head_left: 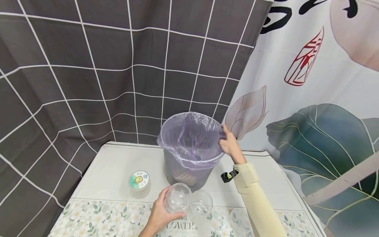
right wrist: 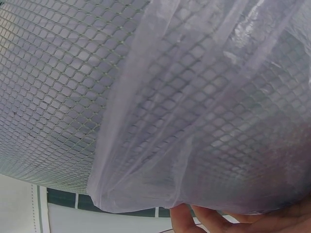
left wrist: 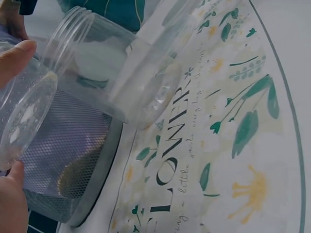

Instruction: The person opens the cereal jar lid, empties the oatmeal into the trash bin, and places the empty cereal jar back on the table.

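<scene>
My left hand [head_left: 162, 210] grips a clear plastic jar [head_left: 178, 198], thumb on one side and fingers round the other. In the left wrist view that jar [left wrist: 24, 109] shows at the left edge, with drops or specks on its wall. Beside it on the table is a second clear jar [head_left: 202, 204], its threaded neck [left wrist: 68, 36] facing the bin. My right hand [head_left: 229, 143] holds the right rim of a mesh trash bin [head_left: 186, 174] lined with a thin purple bag [head_left: 192, 138]. In the right wrist view, fingers [right wrist: 182, 219] lie at the folded-over bag edge.
A jar with a green and white labelled lid [head_left: 139, 184] stands left of the bin. Clear round pieces [head_left: 240, 220] lie at the right on the floral mat [head_left: 97, 219]. A dark grid curtain [head_left: 118, 82] and a printed cloth [head_left: 266, 98] hang behind the table.
</scene>
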`<state>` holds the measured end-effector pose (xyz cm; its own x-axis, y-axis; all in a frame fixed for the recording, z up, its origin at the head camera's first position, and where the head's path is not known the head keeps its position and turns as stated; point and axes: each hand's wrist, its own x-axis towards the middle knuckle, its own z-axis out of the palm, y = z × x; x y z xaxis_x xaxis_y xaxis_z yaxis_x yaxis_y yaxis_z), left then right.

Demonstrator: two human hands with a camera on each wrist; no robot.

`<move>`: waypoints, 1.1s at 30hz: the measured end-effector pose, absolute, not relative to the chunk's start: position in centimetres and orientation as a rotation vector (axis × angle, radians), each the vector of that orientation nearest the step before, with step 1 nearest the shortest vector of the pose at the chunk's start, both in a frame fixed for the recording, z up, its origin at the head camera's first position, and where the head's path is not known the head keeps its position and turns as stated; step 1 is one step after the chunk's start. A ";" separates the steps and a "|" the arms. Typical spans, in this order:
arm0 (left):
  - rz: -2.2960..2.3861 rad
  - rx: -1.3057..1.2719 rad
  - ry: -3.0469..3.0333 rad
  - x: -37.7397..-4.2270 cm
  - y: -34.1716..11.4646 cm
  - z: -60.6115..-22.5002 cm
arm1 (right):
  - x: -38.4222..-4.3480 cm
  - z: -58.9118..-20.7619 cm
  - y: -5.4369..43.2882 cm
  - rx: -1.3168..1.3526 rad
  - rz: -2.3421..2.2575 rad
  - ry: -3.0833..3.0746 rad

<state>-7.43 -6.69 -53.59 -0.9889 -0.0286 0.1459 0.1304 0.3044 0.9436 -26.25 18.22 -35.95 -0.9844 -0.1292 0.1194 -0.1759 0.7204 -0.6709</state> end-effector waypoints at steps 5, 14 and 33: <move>-1.752 -0.094 -2.440 -7.5 -6.7 -54.1 | -26.3 -35.9 18.2 0.265 1.125 -2.846; -1.687 -0.091 -2.447 -7.4 -6.6 -54.7 | -26.2 -35.8 18.1 0.246 1.146 -2.850; -1.564 -0.037 -2.437 -7.6 -6.8 -56.8 | -26.1 -35.6 18.2 0.240 1.166 -2.849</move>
